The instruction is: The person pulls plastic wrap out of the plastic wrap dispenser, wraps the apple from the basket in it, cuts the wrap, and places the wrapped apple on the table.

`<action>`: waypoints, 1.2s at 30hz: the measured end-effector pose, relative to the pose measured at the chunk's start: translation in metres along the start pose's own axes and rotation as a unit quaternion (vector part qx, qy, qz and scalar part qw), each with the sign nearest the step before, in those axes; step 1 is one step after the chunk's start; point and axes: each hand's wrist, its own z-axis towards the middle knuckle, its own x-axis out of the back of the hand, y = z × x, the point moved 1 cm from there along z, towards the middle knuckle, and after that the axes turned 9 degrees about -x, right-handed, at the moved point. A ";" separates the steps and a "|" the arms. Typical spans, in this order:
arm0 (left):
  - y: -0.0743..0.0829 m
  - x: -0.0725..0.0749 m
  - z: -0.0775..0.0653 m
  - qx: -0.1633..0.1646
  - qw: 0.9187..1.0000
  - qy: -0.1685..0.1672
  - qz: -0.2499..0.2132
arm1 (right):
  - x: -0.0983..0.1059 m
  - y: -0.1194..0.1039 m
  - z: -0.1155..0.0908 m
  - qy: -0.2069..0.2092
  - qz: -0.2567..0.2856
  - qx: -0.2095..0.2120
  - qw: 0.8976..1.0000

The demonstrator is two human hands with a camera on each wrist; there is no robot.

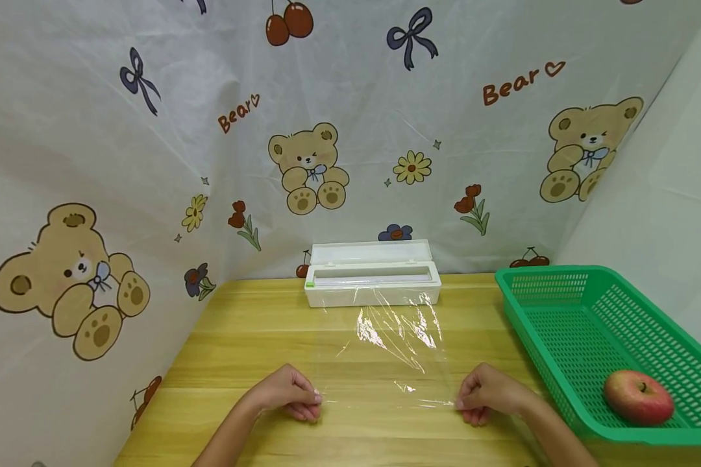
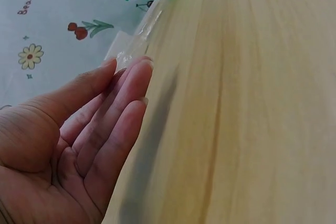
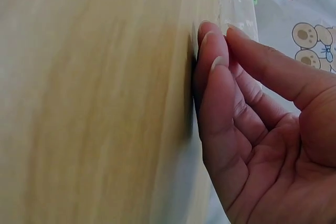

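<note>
Head view: holds clear film (image 1: 385,353) stretched over table (image 1: 251,327), from white box (image 1: 374,297) at the far edge out to both hands. Pinches near left corner in left hand (image 1: 294,394) and near right corner in right hand (image 1: 483,394), with thumb and fingertips together on each side. Catches light in bright creases midway along film. Beyond, inside box, reveals white roll (image 1: 374,281), with lid (image 1: 370,251) raised at back. Well to the right, includes green basket (image 1: 561,331) with red apple (image 1: 639,397) inside, toward the near end. Behind, backed by cloth (image 1: 356,78) printed with bears, cherries and bows. Left wrist view: presses thumb to fingertips, leaving palm hollow, with film running off beyond in a thin, shiny strip. Right wrist view: mirrors that pinch, close beside table. Cannot tell from any angle how much film touches table.
</note>
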 end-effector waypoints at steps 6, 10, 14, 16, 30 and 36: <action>-0.003 0.000 -0.001 0.008 1.000 0.003 0.003 | 0.000 0.000 0.001 -0.002 -0.009 -0.002 1.000; -0.005 0.002 -0.003 0.007 1.000 -0.009 0.015 | -0.001 0.000 0.001 -0.002 -0.018 -0.009 1.000; -0.004 0.006 -0.006 0.010 0.999 -0.018 0.026 | -0.002 -0.002 0.000 0.001 -0.025 -0.011 1.000; -0.002 0.009 -0.007 0.004 0.999 -0.009 0.036 | -0.002 -0.002 0.000 0.003 -0.026 -0.011 1.000; -0.010 0.021 0.001 -0.149 0.964 0.137 0.172 | 0.005 -0.012 -0.006 0.044 -0.049 0.015 0.998; -0.020 0.018 0.002 -0.155 0.938 0.115 0.289 | 0.007 -0.040 -0.020 0.084 -0.089 0.036 0.992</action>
